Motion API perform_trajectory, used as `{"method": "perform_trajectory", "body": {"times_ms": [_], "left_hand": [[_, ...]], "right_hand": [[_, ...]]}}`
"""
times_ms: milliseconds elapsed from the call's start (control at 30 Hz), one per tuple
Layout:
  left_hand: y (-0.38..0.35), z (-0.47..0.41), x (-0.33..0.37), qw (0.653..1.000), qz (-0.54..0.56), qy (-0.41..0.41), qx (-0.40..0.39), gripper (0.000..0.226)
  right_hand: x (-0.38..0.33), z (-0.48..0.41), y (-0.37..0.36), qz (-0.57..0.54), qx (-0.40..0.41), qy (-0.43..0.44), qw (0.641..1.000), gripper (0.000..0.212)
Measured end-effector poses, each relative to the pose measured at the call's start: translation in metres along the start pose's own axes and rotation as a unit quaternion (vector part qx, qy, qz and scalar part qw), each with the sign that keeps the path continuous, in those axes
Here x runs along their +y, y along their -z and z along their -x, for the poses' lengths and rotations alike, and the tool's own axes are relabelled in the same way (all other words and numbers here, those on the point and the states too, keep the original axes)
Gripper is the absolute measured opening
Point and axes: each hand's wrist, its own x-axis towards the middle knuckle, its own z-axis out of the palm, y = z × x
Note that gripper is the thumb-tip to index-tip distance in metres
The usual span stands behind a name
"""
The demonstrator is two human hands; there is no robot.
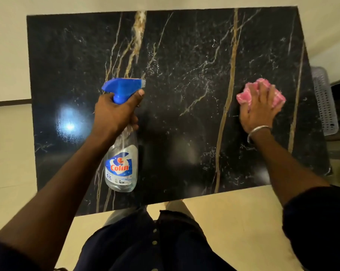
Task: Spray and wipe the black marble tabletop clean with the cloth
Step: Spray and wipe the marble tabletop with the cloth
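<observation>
Your left hand (114, 112) grips the spray bottle (121, 153); aim its nozzle at the tabletop (184, 45) centre. Keep your right hand (260, 108) spread flat, pressing the cloth (249, 89) at frame right.

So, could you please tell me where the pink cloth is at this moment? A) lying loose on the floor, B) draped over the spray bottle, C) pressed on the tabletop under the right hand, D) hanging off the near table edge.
C: the right hand lies flat over the bunched pink cloth on the black marble tabletop, while the left hand holds the spray bottle apart from it.
</observation>
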Motion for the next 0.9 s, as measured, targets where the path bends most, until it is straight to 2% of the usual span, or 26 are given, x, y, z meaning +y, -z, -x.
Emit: {"method": "perform_trajectory", "body": {"times_ms": [200,267,333,467,633,767,900], "left_hand": [[0.021,-0.022,-0.007,1.000,0.014,0.009,0.011,0.045],[0.027,-0.029,-0.008,1.000,0.018,0.017,0.019,0.047],[0.033,-0.037,-0.009,0.999,0.030,0.029,0.023,0.045],[0.037,-0.051,-0.007,0.997,0.051,0.045,0.025,0.040],[0.042,-0.064,0.002,0.997,0.048,0.042,0.035,0.045],[0.047,-0.073,0.008,0.997,0.048,0.040,0.044,0.050],[0.057,-0.082,0.011,0.996,0.038,0.042,0.069,0.057]], "right_hand": [[0.048,0.024,0.008,-0.007,0.015,-0.221,0.975,0.068],[0.037,0.034,0.007,-0.021,0.025,-0.269,0.963,0.070],[0.011,0.045,0.004,-0.039,0.039,-0.277,0.959,0.070],[-0.059,0.072,-0.013,-0.034,0.037,-0.172,0.984,0.067],[-0.166,0.065,-0.030,-0.029,0.023,-0.013,0.999,0.067],[-0.253,0.044,-0.029,-0.016,-0.011,0.115,0.993,0.067],[-0.334,0.030,-0.035,0.000,-0.057,0.238,0.970,0.063]]}}
